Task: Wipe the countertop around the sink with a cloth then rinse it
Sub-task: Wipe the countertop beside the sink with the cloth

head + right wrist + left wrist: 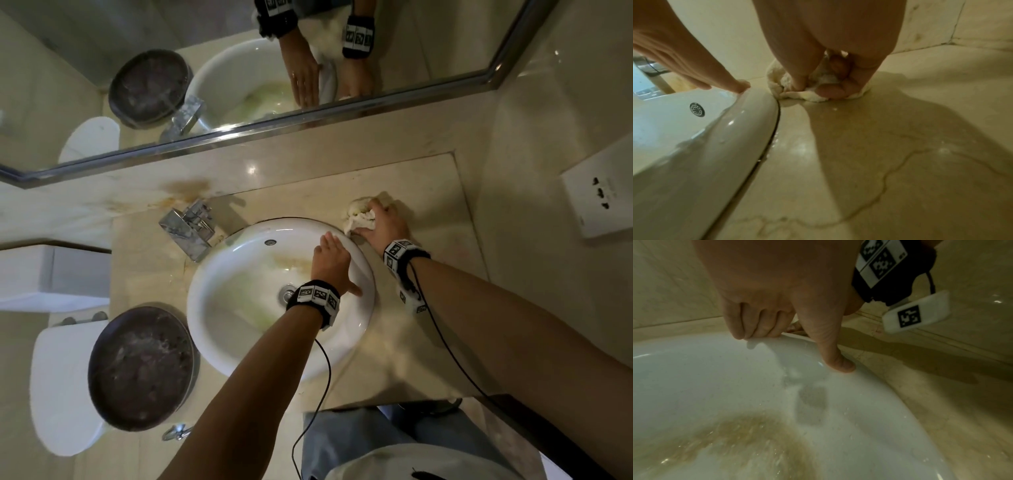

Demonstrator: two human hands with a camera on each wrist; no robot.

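One cloth bunched under the right hand's grip, beside the sink.

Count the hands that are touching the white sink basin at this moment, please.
1. The left hand rests on the sink rim at its far right side. The right hand grips the cloth on the countertop beside the sink.
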